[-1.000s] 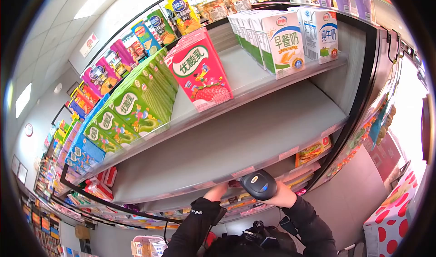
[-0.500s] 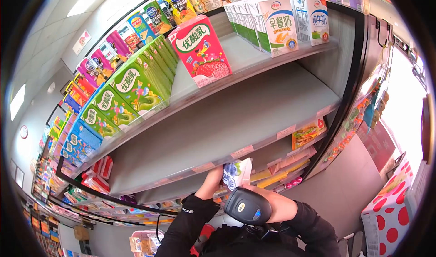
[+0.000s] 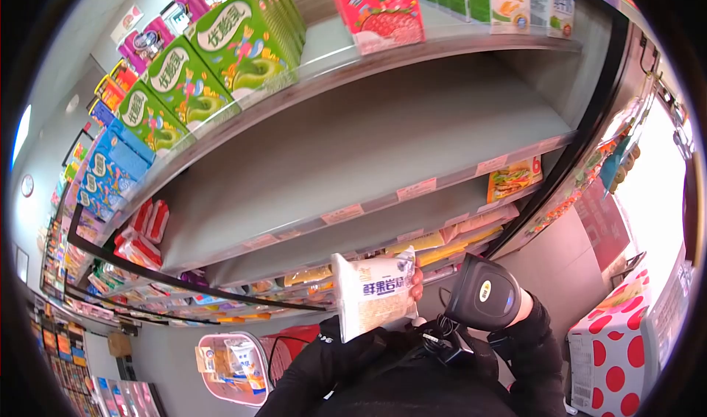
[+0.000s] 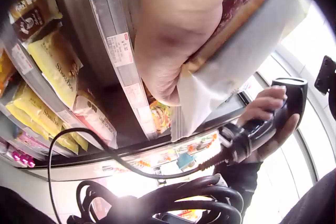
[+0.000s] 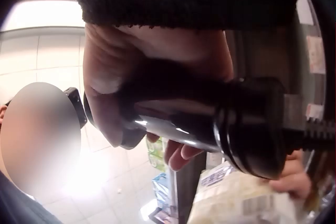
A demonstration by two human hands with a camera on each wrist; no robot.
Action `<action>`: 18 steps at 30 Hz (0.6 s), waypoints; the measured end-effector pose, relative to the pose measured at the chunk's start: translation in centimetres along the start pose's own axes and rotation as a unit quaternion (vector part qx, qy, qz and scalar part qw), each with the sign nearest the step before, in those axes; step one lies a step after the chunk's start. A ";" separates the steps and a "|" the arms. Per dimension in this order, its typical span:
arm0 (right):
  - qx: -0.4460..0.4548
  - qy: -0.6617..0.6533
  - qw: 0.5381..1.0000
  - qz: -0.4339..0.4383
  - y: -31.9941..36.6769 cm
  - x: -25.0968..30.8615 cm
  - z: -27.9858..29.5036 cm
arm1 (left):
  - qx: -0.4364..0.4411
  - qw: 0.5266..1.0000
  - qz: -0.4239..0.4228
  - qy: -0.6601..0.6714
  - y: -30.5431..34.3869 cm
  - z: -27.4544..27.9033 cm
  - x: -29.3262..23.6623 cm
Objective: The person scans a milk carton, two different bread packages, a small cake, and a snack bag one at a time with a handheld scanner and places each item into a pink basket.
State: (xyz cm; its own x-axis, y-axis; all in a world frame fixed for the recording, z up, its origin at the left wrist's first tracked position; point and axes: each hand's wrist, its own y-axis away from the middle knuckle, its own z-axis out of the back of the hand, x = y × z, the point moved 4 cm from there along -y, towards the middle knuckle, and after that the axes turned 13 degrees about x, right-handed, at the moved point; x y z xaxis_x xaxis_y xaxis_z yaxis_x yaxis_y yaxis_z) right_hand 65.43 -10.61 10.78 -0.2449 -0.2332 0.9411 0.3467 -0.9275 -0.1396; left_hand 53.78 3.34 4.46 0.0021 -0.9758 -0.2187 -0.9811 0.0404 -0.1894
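My left hand [image 4: 178,29] grips a white plastic-wrapped bread packet [image 3: 375,295] by its edge; purple characters run across its front. In the head view most of that hand is hidden behind the packet, with fingertips showing at its right edge. My right hand [image 5: 157,50] holds a black barcode scanner [image 3: 482,295] by its handle, fingers wrapped round it. The scanner is to the right of the packet, apart from it in the head view. A black cable [image 4: 126,169] runs from the handle's end, partly coiled near my body.
Shelving [image 3: 353,152] spans the front, with green drink boxes [image 3: 243,41] and a pink one [image 3: 379,12] on the upper shelf. Yellow packets [image 4: 55,69] lie lower down. A pink-rimmed basket [image 3: 236,369] stands left, a red-dotted box [image 3: 611,358] right.
The bread packet has come away from the lower shelf, back toward my body, and now faces up. The scanner first came down toward my body, then shifted right, apart from the packet. The head view has tilted down.
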 end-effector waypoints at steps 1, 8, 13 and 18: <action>0.005 -0.004 1.000 -0.003 0.0 -0.1 -0.2 | -0.002 1.000 -0.005 0.004 0.1 0.2 -0.5; 0.076 -0.133 0.988 -0.036 -1.9 -2.4 -1.9 | 0.073 0.986 -0.141 -0.056 2.7 -0.2 -3.9; 0.071 -0.122 0.988 -0.064 -4.4 -3.6 -2.7 | -0.001 0.970 -0.225 -0.096 5.0 -1.2 -5.3; 0.114 -0.085 0.989 -0.040 -6.5 -3.3 -2.8 | 0.011 0.945 -0.292 -0.147 7.5 -1.3 -6.7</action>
State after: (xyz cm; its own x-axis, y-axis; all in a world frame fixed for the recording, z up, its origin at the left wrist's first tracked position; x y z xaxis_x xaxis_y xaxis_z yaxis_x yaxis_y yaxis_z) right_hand 61.45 -4.62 7.71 -0.1312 -0.0924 0.9870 0.5330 -0.8461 -0.0084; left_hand 46.21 9.90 5.76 0.5996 -0.7308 -0.3263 -0.7910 -0.4793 -0.3801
